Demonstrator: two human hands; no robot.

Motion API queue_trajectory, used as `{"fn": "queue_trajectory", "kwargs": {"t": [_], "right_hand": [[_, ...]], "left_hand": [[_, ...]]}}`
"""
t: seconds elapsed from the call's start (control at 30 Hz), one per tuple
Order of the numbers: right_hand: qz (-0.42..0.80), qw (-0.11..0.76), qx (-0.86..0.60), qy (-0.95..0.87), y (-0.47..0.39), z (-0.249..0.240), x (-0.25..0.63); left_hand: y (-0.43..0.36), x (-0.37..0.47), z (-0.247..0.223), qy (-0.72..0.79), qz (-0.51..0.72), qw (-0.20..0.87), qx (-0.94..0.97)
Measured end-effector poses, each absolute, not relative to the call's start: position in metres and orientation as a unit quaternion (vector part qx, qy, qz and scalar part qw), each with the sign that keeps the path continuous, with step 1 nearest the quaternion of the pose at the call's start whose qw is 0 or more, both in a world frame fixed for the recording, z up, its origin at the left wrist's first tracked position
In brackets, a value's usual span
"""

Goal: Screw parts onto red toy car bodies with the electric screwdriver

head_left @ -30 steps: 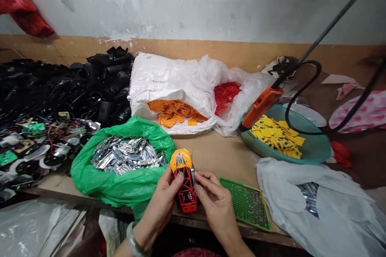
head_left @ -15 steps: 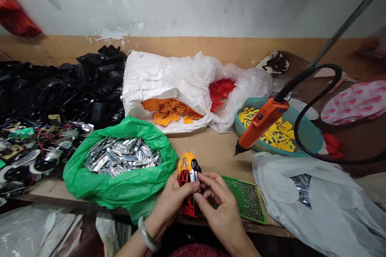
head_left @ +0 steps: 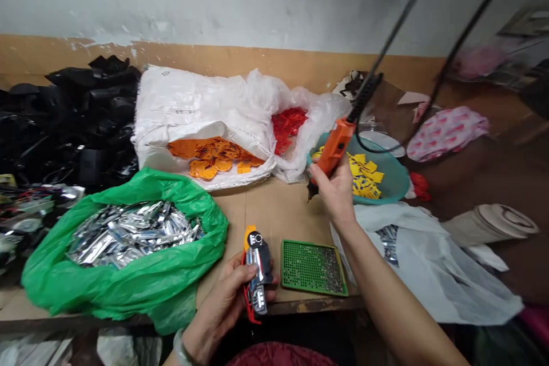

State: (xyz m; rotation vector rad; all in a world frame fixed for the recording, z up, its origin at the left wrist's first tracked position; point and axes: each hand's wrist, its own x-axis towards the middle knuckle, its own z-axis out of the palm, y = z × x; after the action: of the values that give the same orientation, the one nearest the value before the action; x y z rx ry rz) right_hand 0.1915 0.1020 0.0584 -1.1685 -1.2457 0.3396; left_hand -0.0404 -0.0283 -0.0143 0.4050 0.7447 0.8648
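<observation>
My left hand [head_left: 234,289] is closed round a plastic assembly [head_left: 258,266] in orange, red, black and silver, its thumb pressed on the silver strip. The assembly is held near the table's front edge, silver side up. My right hand [head_left: 337,189] grips an orange electric screwdriver [head_left: 335,146] that hangs from above, its black tip pointing down and left over the cardboard. Between the hands and nearer the edge lies a green perforated tray [head_left: 302,266] with many small screws [head_left: 332,269] gathered at its right side.
A green bag [head_left: 171,291] of silver strips stands left of my hands. Behind are a white sack [head_left: 193,91] of orange parts and a clear bag [head_left: 319,108] of red parts. A teal basin [head_left: 397,180] holds yellow pieces. Black parts [head_left: 86,126] are heaped at far left.
My right hand has left the assembly and taken hold of the screwdriver. My left hand now holds the assembly alone, turned to show more of its silver side. The view has shifted right.
</observation>
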Motion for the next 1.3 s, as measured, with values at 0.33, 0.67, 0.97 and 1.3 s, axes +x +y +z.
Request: {"fn": "queue_trajectory", "kwargs": {"t": [0.33, 0.67, 0.97, 1.3], "right_hand": [[0.409, 0.641, -0.462, -0.456, 0.003, 0.045, 0.168], [0.418, 0.655, -0.428, -0.461, -0.002, 0.014, 0.155], [0.428, 0.641, -0.439, -0.462, 0.001, 0.008, 0.151], [0.426, 0.633, -0.447, -0.467, -0.002, 0.007, 0.15]], "left_hand": [[-0.038, -0.042, -0.026, 0.384, 0.421, 0.812, 0.132], [-0.037, -0.032, -0.02, 0.396, 0.432, 0.798, 0.143], [-0.035, -0.031, -0.026, 0.393, 0.439, 0.795, 0.142], [-0.037, -0.031, -0.022, 0.394, 0.435, 0.797, 0.143]]}}
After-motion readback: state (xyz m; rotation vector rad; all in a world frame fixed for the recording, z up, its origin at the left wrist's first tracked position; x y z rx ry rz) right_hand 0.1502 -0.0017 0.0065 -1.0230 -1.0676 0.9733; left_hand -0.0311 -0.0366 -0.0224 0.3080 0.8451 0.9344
